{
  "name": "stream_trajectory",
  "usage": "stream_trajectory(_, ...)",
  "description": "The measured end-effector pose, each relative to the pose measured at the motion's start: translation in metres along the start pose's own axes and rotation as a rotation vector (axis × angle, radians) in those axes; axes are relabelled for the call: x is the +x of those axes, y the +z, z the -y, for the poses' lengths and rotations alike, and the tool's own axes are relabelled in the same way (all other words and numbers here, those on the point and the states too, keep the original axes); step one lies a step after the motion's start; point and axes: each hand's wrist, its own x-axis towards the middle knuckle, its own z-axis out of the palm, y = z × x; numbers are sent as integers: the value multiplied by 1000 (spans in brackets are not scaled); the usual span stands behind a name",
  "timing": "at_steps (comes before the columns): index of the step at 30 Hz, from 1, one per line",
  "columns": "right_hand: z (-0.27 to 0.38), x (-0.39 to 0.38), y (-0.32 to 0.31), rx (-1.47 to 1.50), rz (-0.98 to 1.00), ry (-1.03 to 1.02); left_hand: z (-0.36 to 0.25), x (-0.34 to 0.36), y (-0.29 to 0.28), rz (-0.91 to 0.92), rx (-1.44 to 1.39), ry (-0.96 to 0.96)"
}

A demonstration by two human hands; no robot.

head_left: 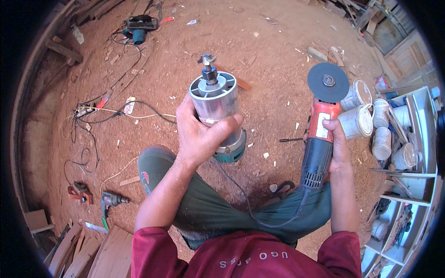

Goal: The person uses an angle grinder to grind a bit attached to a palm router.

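My left hand (199, 134) grips a router (215, 99) with a silver cylindrical body, a green end and a metal bit pointing up, held in front of me over my crossed legs. In my right hand (338, 143) is a red and black angle grinder (320, 134), its dark disc (320, 81) at the top and my thumb on the red body. A cord runs from the grinder's lower end across my lap. A thin black rod (289, 139) shows just left of the grinder.
A circular saw (139, 30) lies at upper left, a power strip (85, 111) among tangled cords, an orange planer (79, 194) and a drill (111, 201) at left. Planks (106, 257) lie at lower left. White buckets (352, 120) and a shelf unit (408, 199) line the right.
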Motion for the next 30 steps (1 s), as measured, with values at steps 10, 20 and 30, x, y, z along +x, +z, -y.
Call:
stream_trajectory(10, -3, 4, -8, 33, 29, 11, -3, -1, 3, 22, -9, 64)
stream_trajectory(20, -3, 3, -7, 30, 11, 18, -1, -2, 4, 30, -6, 94)
stream_trajectory(30, -1, 1, -3, -22, 12, -15, -1, -2, 5, 29, 1, 55)
